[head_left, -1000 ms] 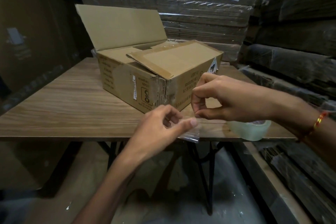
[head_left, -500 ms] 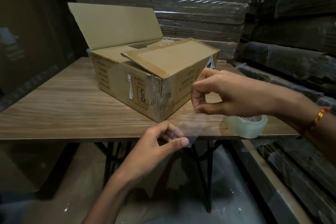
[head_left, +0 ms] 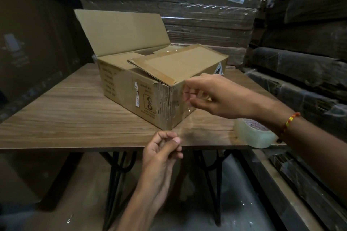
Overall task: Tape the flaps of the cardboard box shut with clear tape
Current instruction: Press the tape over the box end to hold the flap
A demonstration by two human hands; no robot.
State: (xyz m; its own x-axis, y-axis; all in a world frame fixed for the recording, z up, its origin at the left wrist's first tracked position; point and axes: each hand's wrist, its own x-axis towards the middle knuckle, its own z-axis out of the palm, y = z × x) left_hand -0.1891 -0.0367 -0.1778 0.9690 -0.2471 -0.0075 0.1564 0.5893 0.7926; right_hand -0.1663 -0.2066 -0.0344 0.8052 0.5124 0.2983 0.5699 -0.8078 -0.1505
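Moved: right hand [head_left: 216,95] rose to the cardboard box [head_left: 150,88] corner, frame centre
Fingers: both pinched a clear tape strip [head_left: 185,120] — left hand [head_left: 161,148] lower centre
Roll: tape roll [head_left: 253,133] on table [head_left: 65,118], lower right

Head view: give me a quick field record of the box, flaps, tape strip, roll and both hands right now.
box: cardboard box on wooden table, corner toward the camera
flaps: back flap upright; near flap lowered, not sealed
tape strip: clear strip stretched between both hands, near the box's front corner
roll: tape roll at the table's right edge
left hand: pinches the lower end
right hand: pinches the upper end
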